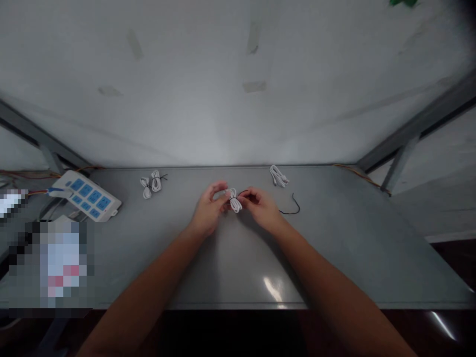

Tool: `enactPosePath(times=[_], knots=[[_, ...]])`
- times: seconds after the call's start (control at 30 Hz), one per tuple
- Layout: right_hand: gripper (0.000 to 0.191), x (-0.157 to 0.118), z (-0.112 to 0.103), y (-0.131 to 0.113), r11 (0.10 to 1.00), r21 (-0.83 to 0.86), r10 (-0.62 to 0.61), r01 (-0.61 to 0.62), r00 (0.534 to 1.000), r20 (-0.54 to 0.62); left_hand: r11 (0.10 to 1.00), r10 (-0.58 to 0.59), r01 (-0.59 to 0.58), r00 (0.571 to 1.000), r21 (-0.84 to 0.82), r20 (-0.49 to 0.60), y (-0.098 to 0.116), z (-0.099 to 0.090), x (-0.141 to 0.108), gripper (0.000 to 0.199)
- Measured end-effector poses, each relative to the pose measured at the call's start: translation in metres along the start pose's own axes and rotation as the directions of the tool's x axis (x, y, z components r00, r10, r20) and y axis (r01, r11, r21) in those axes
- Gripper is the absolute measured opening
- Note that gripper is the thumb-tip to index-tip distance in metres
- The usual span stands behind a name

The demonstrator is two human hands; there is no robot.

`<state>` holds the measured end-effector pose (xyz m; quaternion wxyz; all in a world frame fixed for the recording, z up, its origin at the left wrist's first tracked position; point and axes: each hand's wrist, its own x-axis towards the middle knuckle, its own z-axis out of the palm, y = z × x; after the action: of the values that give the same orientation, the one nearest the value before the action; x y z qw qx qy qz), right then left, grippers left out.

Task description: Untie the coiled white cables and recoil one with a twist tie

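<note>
Between my two hands sits a small bundled coil of white cable [234,201], with a thin black wire [292,210] running from it to the right across the table. My left hand [209,208] pinches the coil's left side between thumb and fingers. My right hand [260,207] grips the coil's right side, where the black wire lies in its fingertips. Two more bundled white cables lie farther off: one [151,184] to the far left with a black wire end, another [278,176] at the far right.
A white power strip with blue sockets [85,196] lies at the left, its wires trailing off the table. A grey metal tabletop [334,248] stands against a pale wall, with metal frame bars at both sides. A pixelated patch [48,263] covers the lower left.
</note>
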<state>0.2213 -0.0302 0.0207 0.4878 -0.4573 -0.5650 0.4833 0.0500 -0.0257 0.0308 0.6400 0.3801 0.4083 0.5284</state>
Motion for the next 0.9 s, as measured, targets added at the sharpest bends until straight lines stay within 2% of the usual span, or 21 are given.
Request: enactPosePath(times=[0.1, 0.17, 0.27, 0.4, 0.5, 0.53, 0.6, 0.67, 0.73, 0.8, 0.9], knots=[[0.018, -0.002, 0.001, -0.003, 0.997, -0.043, -0.062, 0.060, 0.997, -0.044, 0.990, -0.127, 0.131, 0.990, -0.054, 0.068, 0.001, 0.001, -0.001, 0.023], [0.017, -0.003, 0.001, -0.005, 0.994, -0.068, -0.096, 0.091, 0.993, -0.076, 0.972, -0.216, 0.226, 0.967, -0.064, 0.136, 0.002, 0.001, -0.003, 0.019], [0.016, -0.003, -0.002, -0.007, 0.988, -0.099, -0.126, 0.114, 0.985, -0.115, 0.936, -0.340, 0.352, 0.908, -0.007, 0.245, 0.003, 0.001, -0.006, 0.020], [0.016, -0.003, -0.005, -0.009, 0.976, -0.154, -0.178, 0.151, 0.967, -0.183, 0.905, -0.423, 0.413, 0.841, 0.105, 0.336, 0.003, 0.000, -0.009, 0.025], [0.015, -0.002, -0.006, -0.011, 0.966, -0.200, -0.210, 0.167, 0.953, -0.218, 0.904, -0.418, 0.417, 0.812, 0.098, 0.408, 0.006, 0.000, -0.010, 0.030], [0.015, -0.002, -0.006, -0.012, 0.962, -0.216, -0.214, 0.166, 0.951, -0.224, 0.910, -0.401, 0.407, 0.818, 0.076, 0.413, 0.008, 0.000, -0.011, 0.030], [0.015, -0.003, -0.005, -0.011, 0.955, -0.250, -0.219, 0.159, 0.947, -0.234, 0.937, -0.329, 0.350, 0.863, 0.016, 0.384, 0.011, 0.001, -0.011, 0.030], [0.015, -0.004, -0.004, -0.011, 0.950, -0.276, -0.213, 0.143, 0.946, -0.244, 0.975, -0.196, 0.219, 0.928, -0.038, 0.316, 0.013, 0.001, -0.011, 0.027], [0.016, -0.005, -0.001, -0.009, 0.949, -0.289, -0.200, 0.126, 0.949, -0.242, 0.998, -0.027, 0.041, 0.971, -0.052, 0.238, 0.013, 0.001, -0.009, 0.024], [0.016, -0.006, 0.002, -0.008, 0.950, -0.291, -0.185, 0.117, 0.958, -0.220, 0.993, 0.116, -0.115, 0.975, -0.017, 0.190, 0.011, 0.000, -0.007, 0.022], [0.017, -0.007, 0.007, -0.007, 0.962, -0.252, -0.152, 0.107, 0.975, -0.165, 0.966, 0.226, -0.247, 0.951, 0.080, 0.211, 0.007, -0.004, -0.005, 0.025]])
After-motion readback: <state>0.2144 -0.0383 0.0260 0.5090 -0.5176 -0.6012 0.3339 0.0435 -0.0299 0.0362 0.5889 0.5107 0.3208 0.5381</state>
